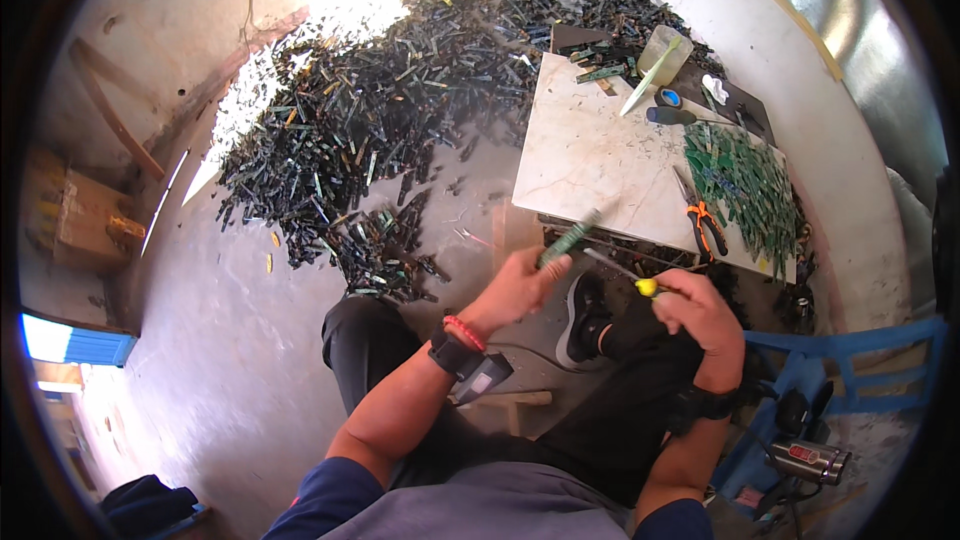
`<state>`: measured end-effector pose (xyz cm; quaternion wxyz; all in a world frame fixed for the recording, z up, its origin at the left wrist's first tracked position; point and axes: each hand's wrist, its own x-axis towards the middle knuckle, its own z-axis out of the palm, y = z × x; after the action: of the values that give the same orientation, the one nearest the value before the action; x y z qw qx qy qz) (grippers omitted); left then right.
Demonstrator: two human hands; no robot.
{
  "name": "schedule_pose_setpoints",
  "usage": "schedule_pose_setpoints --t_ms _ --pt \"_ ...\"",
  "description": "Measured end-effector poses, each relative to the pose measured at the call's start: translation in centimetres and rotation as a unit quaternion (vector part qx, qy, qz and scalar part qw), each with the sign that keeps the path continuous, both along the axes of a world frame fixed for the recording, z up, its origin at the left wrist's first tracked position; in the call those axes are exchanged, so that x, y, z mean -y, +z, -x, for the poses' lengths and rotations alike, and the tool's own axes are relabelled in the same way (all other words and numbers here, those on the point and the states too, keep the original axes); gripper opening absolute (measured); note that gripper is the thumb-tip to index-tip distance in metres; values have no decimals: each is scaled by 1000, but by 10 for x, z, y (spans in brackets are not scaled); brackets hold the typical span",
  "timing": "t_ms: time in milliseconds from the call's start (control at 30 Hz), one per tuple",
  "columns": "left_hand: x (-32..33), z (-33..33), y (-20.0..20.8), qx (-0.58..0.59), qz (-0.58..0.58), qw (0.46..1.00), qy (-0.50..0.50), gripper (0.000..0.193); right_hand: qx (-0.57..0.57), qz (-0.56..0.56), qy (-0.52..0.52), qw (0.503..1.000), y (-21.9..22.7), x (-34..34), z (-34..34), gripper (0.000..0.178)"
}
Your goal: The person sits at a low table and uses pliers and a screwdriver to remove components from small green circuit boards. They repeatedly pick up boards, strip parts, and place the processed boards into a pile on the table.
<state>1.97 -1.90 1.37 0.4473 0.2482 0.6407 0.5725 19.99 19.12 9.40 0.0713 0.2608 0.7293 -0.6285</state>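
Observation:
My left hand is closed around a narrow green circuit-board strip, held tilted upward just off the near edge of the pale board. In my right hand is a screwdriver with a yellow part at the handle; its thin shaft points left toward the strip. The tip looks close to the strip, but I cannot tell whether they touch. Beyond the right hand, pliers with orange and black handles lie on the board beside a heap of green strips.
A large pile of dark strips covers the floor ahead and left. On the board's far part are a clear plastic tub, a blue-rimmed round item and a dark-handled tool. A blue chair and a metal flask stand right.

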Motion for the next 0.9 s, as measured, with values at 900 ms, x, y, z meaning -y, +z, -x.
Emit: schedule_pose_setpoints --t_ms 900 --pt "3 12 -3 313 -110 943 1 49 -46 80 -59 994 -25 55 46 20"
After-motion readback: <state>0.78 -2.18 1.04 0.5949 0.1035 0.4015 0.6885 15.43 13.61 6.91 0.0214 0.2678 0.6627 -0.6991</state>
